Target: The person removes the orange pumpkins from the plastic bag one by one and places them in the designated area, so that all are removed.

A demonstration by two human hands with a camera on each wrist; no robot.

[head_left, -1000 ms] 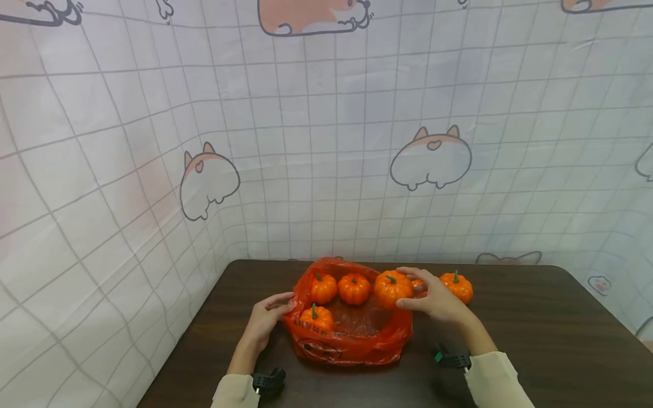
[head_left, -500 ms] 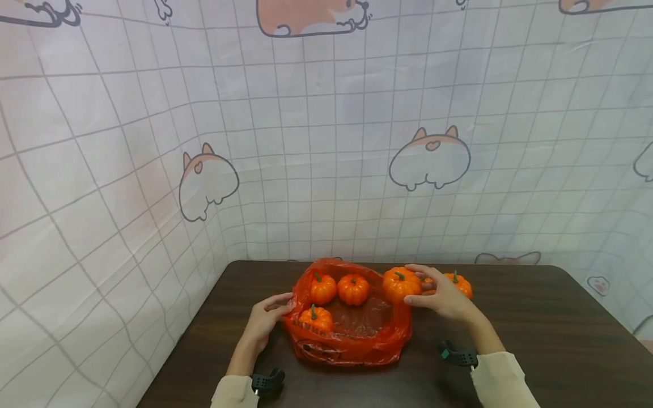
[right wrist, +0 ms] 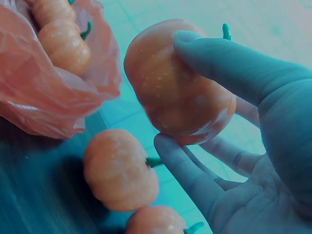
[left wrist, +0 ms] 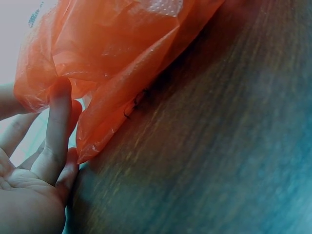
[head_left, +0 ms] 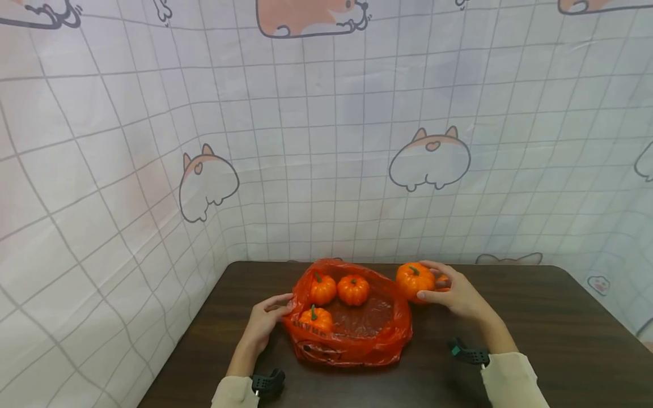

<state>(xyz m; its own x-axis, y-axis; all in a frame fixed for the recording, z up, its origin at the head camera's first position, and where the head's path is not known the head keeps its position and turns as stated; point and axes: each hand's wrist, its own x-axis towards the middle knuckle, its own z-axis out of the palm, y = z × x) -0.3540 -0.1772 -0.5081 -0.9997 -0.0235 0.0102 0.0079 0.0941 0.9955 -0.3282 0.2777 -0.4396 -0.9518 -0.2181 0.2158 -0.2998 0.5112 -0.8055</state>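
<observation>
A red plastic bag (head_left: 357, 350) lies open-mouthed on the table, with three small orange pumpkins inside: a left one (head_left: 323, 290), a back one (head_left: 354, 290) and a front one (head_left: 317, 321). My left hand (head_left: 262, 324) pinches the bag's left rim between thumb and fingers; the left wrist view shows fingertips (left wrist: 60, 87) against the film. My right hand (head_left: 459, 296) grips another pumpkin (head_left: 414, 280) between thumb and fingers, raised by the bag's right rim. Its green stem (right wrist: 226, 32) shows in the right wrist view.
Two more pumpkins, a nearer one (right wrist: 119, 170) and one partly cut off (right wrist: 155, 222), sit on the table right of the bag, mostly hidden behind my right hand in the head view. The dark wood table (head_left: 551, 328) meets a patterned cloth (head_left: 326, 141) behind.
My right hand has moved right with the pumpkin, from over the bag's mouth to past its right rim. The left hand and the bag have stayed put.
</observation>
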